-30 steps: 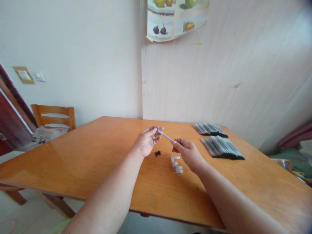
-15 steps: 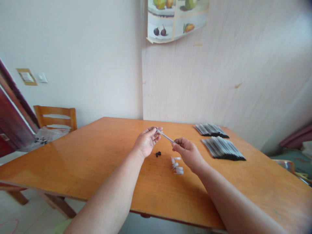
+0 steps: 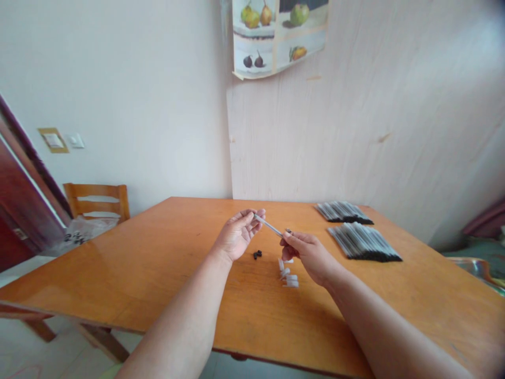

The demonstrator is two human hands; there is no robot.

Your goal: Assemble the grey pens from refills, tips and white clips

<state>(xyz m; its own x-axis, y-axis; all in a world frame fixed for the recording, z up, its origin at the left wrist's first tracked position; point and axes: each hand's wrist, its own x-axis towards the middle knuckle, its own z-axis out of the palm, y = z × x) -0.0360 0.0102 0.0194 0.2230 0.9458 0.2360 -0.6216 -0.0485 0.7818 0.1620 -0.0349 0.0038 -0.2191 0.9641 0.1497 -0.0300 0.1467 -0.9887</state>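
A slim translucent pen [image 3: 270, 226] spans the gap between my two hands, held slanting above the wooden table. My left hand [image 3: 240, 234] pinches its upper left end between thumb and forefinger. The lower right end sits in the fingertips of my right hand [image 3: 305, 250], where a small dark bit shows by the forefinger; I cannot make out what it is. Below and between the hands lie a few small black plugs [image 3: 258, 255]. Several clear pen caps [image 3: 291, 280] lie on the table under my right hand, partly covered by it.
Two rows of translucent pens with black ends, a nearer row [image 3: 365, 242] and a farther row [image 3: 343, 212], lie at the table's right. The wooden table [image 3: 158, 263] meets the wall at the back. A wooden chair [image 3: 98, 200] with a plastic bag [image 3: 87, 231] stands at left.
The view has tilted up slightly. My right fingers have shifted on the pen's lower end, and a small dark bit now shows there. My left hand keeps its pinch.
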